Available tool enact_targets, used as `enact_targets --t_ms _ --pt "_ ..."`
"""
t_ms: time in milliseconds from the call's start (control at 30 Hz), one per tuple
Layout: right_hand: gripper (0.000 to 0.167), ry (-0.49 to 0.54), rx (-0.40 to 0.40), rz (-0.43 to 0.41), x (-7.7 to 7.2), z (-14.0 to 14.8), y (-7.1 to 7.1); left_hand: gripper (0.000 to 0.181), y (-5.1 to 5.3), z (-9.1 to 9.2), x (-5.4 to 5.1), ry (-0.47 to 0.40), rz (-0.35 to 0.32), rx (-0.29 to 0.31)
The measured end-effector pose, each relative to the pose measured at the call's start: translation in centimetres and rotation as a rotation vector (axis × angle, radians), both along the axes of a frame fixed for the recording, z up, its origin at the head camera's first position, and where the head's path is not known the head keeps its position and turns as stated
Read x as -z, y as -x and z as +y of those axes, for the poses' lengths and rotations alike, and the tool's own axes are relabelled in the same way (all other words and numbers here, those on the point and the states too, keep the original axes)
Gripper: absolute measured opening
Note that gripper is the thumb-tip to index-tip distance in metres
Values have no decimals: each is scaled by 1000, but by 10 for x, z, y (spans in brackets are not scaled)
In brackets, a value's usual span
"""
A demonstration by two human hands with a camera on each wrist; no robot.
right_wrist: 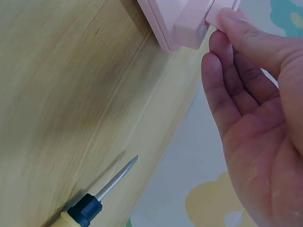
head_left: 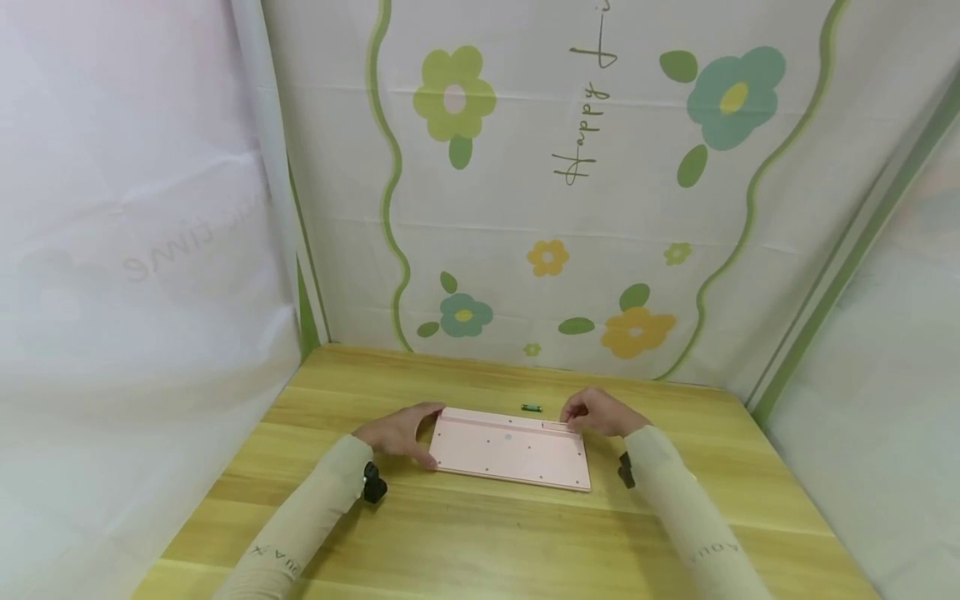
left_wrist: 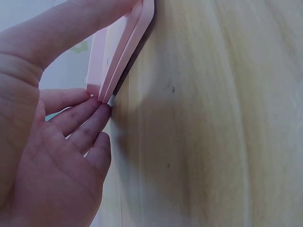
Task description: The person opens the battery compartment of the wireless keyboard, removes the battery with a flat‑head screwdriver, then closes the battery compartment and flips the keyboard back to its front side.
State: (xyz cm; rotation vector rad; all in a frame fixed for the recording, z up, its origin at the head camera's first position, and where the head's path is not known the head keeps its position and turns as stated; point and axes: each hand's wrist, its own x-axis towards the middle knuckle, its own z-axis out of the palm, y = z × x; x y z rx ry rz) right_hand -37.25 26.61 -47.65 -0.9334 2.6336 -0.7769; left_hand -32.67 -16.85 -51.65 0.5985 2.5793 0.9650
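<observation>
A pink keyboard (head_left: 495, 454) lies underside up on the table, small screws dotted over its back. My left hand (head_left: 397, 431) grips its left end, thumb at the near corner and fingers at the far corner; the left wrist view shows the fingertips (left_wrist: 102, 111) against its edge. At the far right corner my right hand (head_left: 602, 412) pinches the small pink battery cover (right_wrist: 217, 13) between thumb and index finger, by the raised battery compartment ridge (right_wrist: 191, 26). A green battery (head_left: 531, 407) lies on the table just behind the keyboard.
In the right wrist view, a screwdriver (right_wrist: 116, 182) with a yellow and dark handle lies on the wooden table (head_left: 480, 533); my right forearm hides it in the head view. A white flowered curtain (head_left: 510, 192) closes off the back, with more cloth on both sides.
</observation>
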Motion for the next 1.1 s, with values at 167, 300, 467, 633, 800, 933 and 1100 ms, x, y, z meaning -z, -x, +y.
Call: enact_targets --t_ms 167,300,467,633,800,933,1100 --pt "7 1 -3 -1 0 -1 -1 117 0 0 0 -5 0 7" --pt "7 8 -7 5 1 -2 -3 118 1 0 1 -8 -2 16" --pt "8 5 30 18 4 -3 -3 118 1 1 1 -4 4 15" --pt "10 -29 69 66 8 -6 -5 118 0 0 0 -13 -2 5" --pt "12 -73 79 141 9 -10 -13 117 -1 1 -3 -18 -3 9" --pt "14 -101 92 213 12 -15 -19 117 -1 0 -3 -12 1 20" --pt "17 -83 59 299 17 -23 -27 116 -1 0 -2 -22 0 21"
